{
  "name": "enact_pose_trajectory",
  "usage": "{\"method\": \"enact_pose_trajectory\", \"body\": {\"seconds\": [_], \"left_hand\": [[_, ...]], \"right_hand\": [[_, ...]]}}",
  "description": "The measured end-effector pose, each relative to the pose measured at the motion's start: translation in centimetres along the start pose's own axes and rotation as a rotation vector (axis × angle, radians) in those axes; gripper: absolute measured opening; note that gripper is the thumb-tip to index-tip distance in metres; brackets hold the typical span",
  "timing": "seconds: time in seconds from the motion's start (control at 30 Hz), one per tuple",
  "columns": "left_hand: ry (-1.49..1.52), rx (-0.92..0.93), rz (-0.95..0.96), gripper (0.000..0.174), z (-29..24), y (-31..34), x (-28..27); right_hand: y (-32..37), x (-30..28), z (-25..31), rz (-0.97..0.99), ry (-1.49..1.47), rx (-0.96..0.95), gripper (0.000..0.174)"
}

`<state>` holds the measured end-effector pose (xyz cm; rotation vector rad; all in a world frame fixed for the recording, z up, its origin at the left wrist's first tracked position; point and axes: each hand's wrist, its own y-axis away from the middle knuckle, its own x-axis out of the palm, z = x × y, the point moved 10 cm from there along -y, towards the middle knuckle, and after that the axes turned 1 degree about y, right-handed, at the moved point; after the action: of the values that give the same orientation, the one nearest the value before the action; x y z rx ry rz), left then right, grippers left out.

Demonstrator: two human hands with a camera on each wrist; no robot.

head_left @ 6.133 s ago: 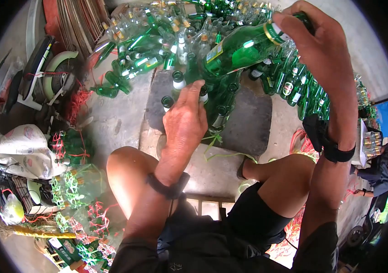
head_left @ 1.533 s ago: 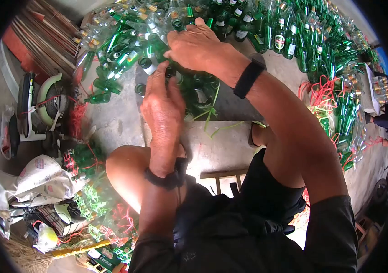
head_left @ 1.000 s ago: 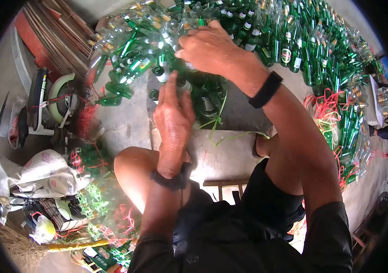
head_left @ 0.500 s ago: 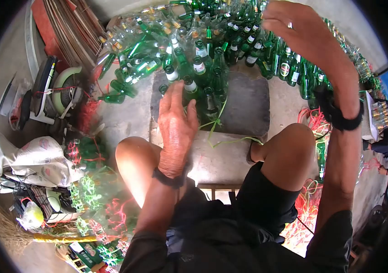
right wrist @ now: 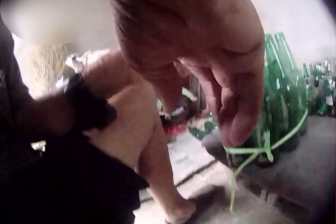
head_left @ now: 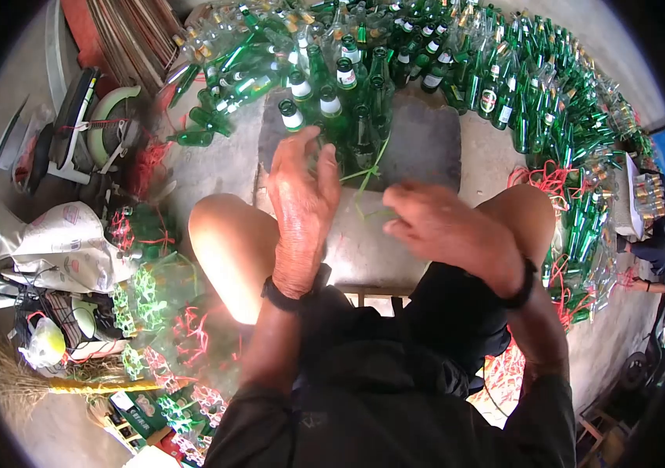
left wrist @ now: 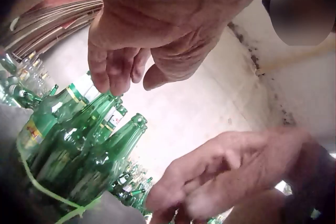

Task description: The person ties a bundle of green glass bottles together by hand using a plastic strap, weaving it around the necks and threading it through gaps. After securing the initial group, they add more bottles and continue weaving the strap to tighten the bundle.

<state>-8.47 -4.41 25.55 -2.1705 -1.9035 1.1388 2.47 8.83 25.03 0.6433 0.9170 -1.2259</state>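
Several green glass bottles (head_left: pixel 362 132) stand upright in a tight cluster on a dark slab (head_left: pixel 426 148) in front of the knees. A light green plastic string (right wrist: pixel 254 152) runs low around them, knotted at the near side with loose tails. My left hand (head_left: pixel 299 199) is at the cluster's near left; in the left wrist view its fingertips (left wrist: pixel 118 85) are right at a bottle's mouth, thumb apart. My right hand (head_left: pixel 446 230), slightly blurred, hovers between the cluster and the right knee. Its fingers are loosely bent, and in the right wrist view they overlap the string beside the knot.
A large heap of green and clear bottles (head_left: pixel 551 93) spreads behind and to the right. Red plastic string (head_left: pixel 543 183) lies by the right knee. At left are a fan-like machine (head_left: pixel 106 129), a white sack (head_left: pixel 59 242) and netted bottles (head_left: pixel 157 292). Flat boards (head_left: pixel 133 35) lean behind.
Six seconds ago my right hand held a green bottle over the cluster; that bottle has left the hand. The right hand then rose to the upper right and came down near the string. My left hand stayed by the bottles.
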Motion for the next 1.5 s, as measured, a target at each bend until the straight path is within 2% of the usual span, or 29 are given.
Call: {"method": "enact_pose_trajectory", "body": {"seconds": [0.1,0.17,0.2,0.3,0.37,0.4,0.47,0.5,0.57,0.6,0.67,0.7,0.77,0.8,0.87,0.9,0.97,1.0,1.07,1.3,1.5], "left_hand": [[0.080,-0.069,0.022,0.021,1.6,1.3,0.8],[0.119,-0.097,0.035,0.018,2.5,1.9,1.4],[0.156,-0.127,0.054,0.017,3.2,2.2,1.8],[0.184,-0.174,0.098,0.016,4.2,2.8,2.5],[0.177,-0.190,0.124,0.015,4.9,3.3,3.1],[0.166,-0.223,0.153,0.015,5.9,3.8,3.8],[0.150,-0.260,0.172,0.015,7.1,4.3,4.5],[0.182,-0.244,0.172,0.015,7.0,4.5,4.6],[0.195,-0.249,0.206,0.014,7.2,4.8,5.1],[0.192,-0.259,0.205,0.014,7.3,5.0,5.1],[0.168,-0.231,0.214,0.015,7.0,4.8,5.3],[0.171,-0.231,0.211,0.015,6.7,4.7,5.4],[0.147,-0.202,0.215,0.016,5.8,4.6,5.6],[0.152,-0.204,0.213,0.016,5.4,4.7,5.7],[0.158,-0.198,0.215,0.022,4.6,4.4,6.0],[0.161,-0.197,0.211,0.022,4.6,4.5,6.3],[0.089,-0.033,0.122,0.032,3.3,4.3,6.3],[0.091,-0.033,0.116,0.032,3.0,4.1,6.4],[0.090,0.058,0.098,0.043,1.3,3.6,6.3],[0.111,0.081,0.060,0.059,0.7,1.9,7.0],[0.221,0.070,0.109,0.070,1.5,1.4,8.4]], "right_hand": [[-0.3,6.5,-1.5,-0.013,-0.042,0.044,0.033],[-0.7,11.2,-4.0,0.143,-0.034,0.247,0.040],[-1.0,12.6,-4.5,0.147,-0.037,0.248,0.040],[-2.3,15.1,-7.2,0.072,-0.038,0.347,0.043],[-2.7,16.3,-10.4,-0.002,-0.157,0.532,0.044],[-2.9,17.4,-11.0,0.001,-0.156,0.533,0.044],[-3.2,17.8,-12.7,-0.255,-0.426,0.559,0.043],[-3.4,18.3,-13.1,-0.249,-0.429,0.560,0.043],[-4.6,21.4,-13.8,-0.008,-0.605,0.553,0.039],[-4.2,22.7,-13.8,0.002,-0.608,0.554,0.039],[-2.9,24.4,-14.5,-0.217,-1.135,0.631,0.033],[-2.7,23.4,-13.8,-0.216,-1.131,0.629,0.033],[-1.6,21.3,-13.2,-0.168,-1.059,0.787,0.027],[-1.4,21.2,-13.5,-0.167,-1.054,0.789,0.027],[-2.0,16.1,-13.6,-0.406,-0.607,0.508,0.025],[-1.8,15.2,-13.9,-0.406,-0.602,0.505,0.025],[-1.6,12.9,-14.0,-0.308,-0.479,0.523,0.021],[-1.6,11.6,-13.8,-0.307,-0.474,0.519,0.021],[-2.1,8.8,-12.7,-0.284,-0.320,0.455,0.020],[-3.5,3.9,-12.0,-0.207,-0.171,0.389,0.017],[-5.4,0.5,-9.9,-0.162,-0.068,0.322,0.016]]}}
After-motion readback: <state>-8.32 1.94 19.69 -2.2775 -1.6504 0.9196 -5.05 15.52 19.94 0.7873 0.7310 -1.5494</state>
